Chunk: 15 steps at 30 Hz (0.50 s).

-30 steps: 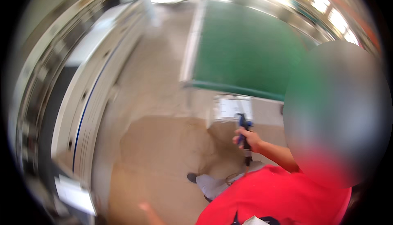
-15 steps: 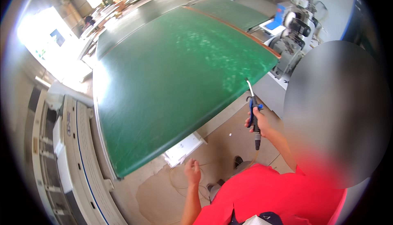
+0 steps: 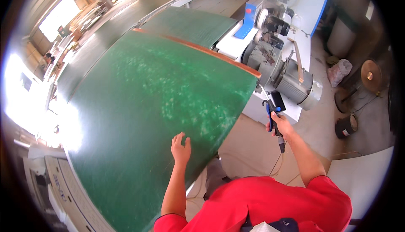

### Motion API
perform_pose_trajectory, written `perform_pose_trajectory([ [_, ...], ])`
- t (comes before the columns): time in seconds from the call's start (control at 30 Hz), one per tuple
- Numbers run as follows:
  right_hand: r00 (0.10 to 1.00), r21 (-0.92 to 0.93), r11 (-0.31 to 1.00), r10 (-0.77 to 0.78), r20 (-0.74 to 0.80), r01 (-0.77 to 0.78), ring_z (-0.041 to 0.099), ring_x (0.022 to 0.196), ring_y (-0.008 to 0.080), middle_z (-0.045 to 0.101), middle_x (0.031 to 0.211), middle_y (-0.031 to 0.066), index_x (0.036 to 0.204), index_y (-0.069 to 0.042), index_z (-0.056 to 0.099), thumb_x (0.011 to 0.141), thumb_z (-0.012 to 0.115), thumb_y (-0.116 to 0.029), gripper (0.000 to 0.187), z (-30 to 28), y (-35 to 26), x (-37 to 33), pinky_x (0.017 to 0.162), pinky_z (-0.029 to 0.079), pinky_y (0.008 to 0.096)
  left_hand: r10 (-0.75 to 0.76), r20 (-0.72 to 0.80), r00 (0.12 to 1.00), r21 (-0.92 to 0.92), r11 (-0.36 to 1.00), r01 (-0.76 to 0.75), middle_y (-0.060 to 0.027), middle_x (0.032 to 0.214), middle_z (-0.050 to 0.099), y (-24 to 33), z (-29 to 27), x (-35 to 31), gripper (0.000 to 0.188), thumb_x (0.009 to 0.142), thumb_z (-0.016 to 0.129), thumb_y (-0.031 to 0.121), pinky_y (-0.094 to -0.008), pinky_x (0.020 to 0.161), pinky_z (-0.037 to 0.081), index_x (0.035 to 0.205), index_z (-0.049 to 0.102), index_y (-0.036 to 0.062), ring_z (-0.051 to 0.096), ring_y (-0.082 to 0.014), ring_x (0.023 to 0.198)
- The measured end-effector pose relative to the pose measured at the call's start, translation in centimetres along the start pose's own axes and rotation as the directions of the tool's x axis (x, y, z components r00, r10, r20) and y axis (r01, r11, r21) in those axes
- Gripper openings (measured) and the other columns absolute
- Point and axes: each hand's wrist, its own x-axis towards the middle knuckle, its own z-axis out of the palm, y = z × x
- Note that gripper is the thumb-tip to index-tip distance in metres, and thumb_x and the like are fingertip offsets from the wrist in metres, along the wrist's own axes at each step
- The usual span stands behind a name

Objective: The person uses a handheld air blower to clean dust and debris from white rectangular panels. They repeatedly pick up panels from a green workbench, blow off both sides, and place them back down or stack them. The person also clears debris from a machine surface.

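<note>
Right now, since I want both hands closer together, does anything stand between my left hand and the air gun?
Nothing visible does: between your left hand and the air gun in your right hand show only the green tabletop and floor.

1 blow gun (image 3: 271, 107) looks plastic, the tabletop (image 3: 126, 126) smooth (partly glossy).

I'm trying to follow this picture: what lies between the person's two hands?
In the head view, going from the left hand to the right hand, there's part of the pale-marked green surface, then a strip of light floor.
</note>
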Motion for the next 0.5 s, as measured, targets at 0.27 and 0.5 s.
perform_pose_trajectory([
  [0.27,0.994,-0.340,0.937,0.099,0.036,-0.081,0.054,0.044,0.0166,0.060,0.065,0.0076,0.093,-0.001,0.055,0.097,0.053,-0.043,0.042,6.2,-8.0,8.5,0.043,0.046,0.0313,0.337,0.108,0.935,-0.065,0.941,-0.332,-0.0158,0.118,0.060,2.4,14.3,24.1,0.045,0.080,0.072,0.020,-0.0424,0.092,0.047,0.118,0.059,0.0007,0.055,-0.0357,0.111],
  [0.5,0.995,-0.357,0.928,0.095,-0.041,-0.103,0.054,0.045,0.0169,0.053,0.058,0.0059,0.087,0.001,0.052,0.096,0.056,-0.039,0.041,7.5,-12.7,17.7,0.041,0.044,0.0320,0.202,0.297,0.933,0.114,0.963,-0.245,-0.0165,0.138,0.047,2.2,25.8,37.9,0.072,0.079,0.072,0.041,-0.0471,0.111,0.029,0.134,0.047,0.0023,0.037,-0.0332,0.134],
])
